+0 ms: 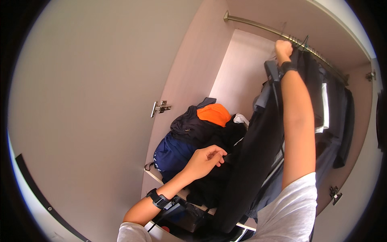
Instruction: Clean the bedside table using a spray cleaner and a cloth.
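My right hand (284, 50) is raised to the metal wardrobe rail (257, 23), its fingers closed near the hangers; what lies inside the fist is hidden, though a thin clear hanger part seems to show just above it. Below it hangs a long black garment (257, 142) among dark hanging clothes (332, 106). Lower down, my left hand (208, 160) has loosely curled fingers beside the black cloth, and no grip on it can be made out. Behind that hand lies a heap with an orange garment (214, 114), a navy garment (173, 151) and a black garment (184, 124).
A large wardrobe door (90, 90) stands open at the left, with a metal hinge (160, 107). The heap rests on a shelf (154, 175); more dark items lie in the compartment under it. Another hinge (335, 193) is at the lower right.
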Tool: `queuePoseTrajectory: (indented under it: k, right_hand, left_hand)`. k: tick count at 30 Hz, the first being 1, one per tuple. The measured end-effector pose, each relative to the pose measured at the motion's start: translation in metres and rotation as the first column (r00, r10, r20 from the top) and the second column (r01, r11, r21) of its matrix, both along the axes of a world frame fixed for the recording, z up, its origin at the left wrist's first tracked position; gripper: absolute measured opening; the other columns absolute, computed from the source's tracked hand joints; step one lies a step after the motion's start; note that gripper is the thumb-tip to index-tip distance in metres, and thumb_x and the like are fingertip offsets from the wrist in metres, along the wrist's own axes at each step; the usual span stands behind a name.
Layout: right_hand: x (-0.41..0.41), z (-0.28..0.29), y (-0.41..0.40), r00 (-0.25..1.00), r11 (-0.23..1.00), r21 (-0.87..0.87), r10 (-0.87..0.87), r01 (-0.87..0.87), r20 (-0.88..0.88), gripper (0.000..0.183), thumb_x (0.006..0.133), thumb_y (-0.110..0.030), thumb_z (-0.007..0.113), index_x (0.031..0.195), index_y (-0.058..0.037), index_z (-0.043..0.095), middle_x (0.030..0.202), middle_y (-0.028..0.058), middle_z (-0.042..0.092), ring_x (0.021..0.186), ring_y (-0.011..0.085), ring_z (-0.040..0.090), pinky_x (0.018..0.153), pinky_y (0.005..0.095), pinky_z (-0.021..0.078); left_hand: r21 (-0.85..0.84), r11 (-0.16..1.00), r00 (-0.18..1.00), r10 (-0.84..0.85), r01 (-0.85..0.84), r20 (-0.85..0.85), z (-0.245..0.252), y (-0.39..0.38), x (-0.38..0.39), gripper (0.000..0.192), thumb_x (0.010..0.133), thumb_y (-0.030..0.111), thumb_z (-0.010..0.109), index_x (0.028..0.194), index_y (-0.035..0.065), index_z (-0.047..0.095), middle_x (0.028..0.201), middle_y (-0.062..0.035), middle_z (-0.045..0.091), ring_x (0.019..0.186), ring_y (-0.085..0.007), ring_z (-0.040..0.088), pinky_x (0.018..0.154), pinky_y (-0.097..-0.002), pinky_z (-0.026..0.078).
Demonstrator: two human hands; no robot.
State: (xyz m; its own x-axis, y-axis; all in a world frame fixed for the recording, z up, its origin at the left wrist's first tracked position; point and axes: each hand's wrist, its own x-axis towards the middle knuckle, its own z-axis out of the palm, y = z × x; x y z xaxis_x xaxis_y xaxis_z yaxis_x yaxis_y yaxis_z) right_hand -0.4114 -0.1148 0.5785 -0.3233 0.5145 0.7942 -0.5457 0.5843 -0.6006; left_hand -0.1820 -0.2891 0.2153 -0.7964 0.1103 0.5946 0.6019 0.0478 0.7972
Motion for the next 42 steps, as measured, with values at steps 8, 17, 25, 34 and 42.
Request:
queuePoseTrajectory:
  k: [8, 17, 25, 34, 42]
  right_hand:
    - [-0.083, 0.009, 0.081, 0.958, 0.719, 0.633, -0.211, 0.287, -0.194, 0.027, 0.069, -0.023, 0.047, 0.071, 0.0008, 0.060, 0.078, 0.0216, 0.058, 0.072, 0.0375, 0.056, 0.071, 0.0408, 0.0442]
    - [-0.095, -0.054, 0.076, 0.938, 0.938, 0.040, 0.343, -0.345, 0.039, 0.033, 0.076, -0.026, 0.041, 0.081, 0.0047, 0.052, 0.078, 0.0279, 0.053, 0.071, 0.0361, 0.052, 0.071, 0.0445, 0.0381]
    - [-0.029, -0.086, 0.093, 0.999, 0.974, 0.228, 0.007, 0.003, -0.042, 0.032, 0.070, -0.030, 0.047, 0.074, -0.0018, 0.061, 0.078, 0.0164, 0.061, 0.074, 0.0277, 0.059, 0.066, 0.0366, 0.0448]
    - [0.051, -0.096, 0.019, 0.993, 0.995, 0.095, -0.024, 0.036, -0.119, 0.027, 0.073, -0.020, 0.046, 0.087, -0.0031, 0.062, 0.089, 0.0218, 0.058, 0.088, 0.0347, 0.055, 0.080, 0.0386, 0.0424]
    - [0.024, -0.048, -0.006, 0.990, 0.998, -0.002, -0.068, 0.069, -0.121, 0.028, 0.077, -0.018, 0.045, 0.079, 0.0050, 0.060, 0.085, 0.0241, 0.058, 0.083, 0.0358, 0.057, 0.073, 0.0404, 0.0460]
  left_hand:
    - [-0.087, 0.996, 0.992, 0.033, -0.022, 0.122, -0.040, -0.001, -0.071, 0.016, 0.086, 0.011, 0.044, 0.088, 0.0000, 0.055, 0.070, -0.0035, 0.055, 0.064, -0.0084, 0.053, 0.060, -0.0205, 0.044]
    - [-0.208, 0.978, 0.975, 0.053, -0.007, 0.217, -0.122, 0.033, -0.088, 0.016, 0.082, 0.009, 0.046, 0.087, -0.0020, 0.056, 0.069, -0.0060, 0.058, 0.062, -0.0100, 0.055, 0.060, -0.0227, 0.045]
    - [-0.095, 0.991, 0.978, -0.076, 0.096, 0.194, -0.143, 0.064, -0.017, 0.013, 0.081, 0.011, 0.048, 0.085, 0.0018, 0.056, 0.066, -0.0055, 0.058, 0.060, -0.0107, 0.056, 0.055, -0.0234, 0.044]
    - [-0.250, 0.968, 0.997, 0.048, -0.032, 0.058, -0.116, 0.050, 0.025, 0.016, 0.082, 0.012, 0.049, 0.089, 0.0012, 0.057, 0.073, -0.0053, 0.060, 0.068, -0.0105, 0.057, 0.063, -0.0232, 0.045]
    - [-0.080, 0.995, 0.998, -0.059, 0.058, -0.004, -0.080, 0.057, -0.035, 0.014, 0.080, 0.010, 0.049, 0.085, 0.0014, 0.057, 0.069, -0.0042, 0.059, 0.063, -0.0102, 0.055, 0.060, -0.0223, 0.044]
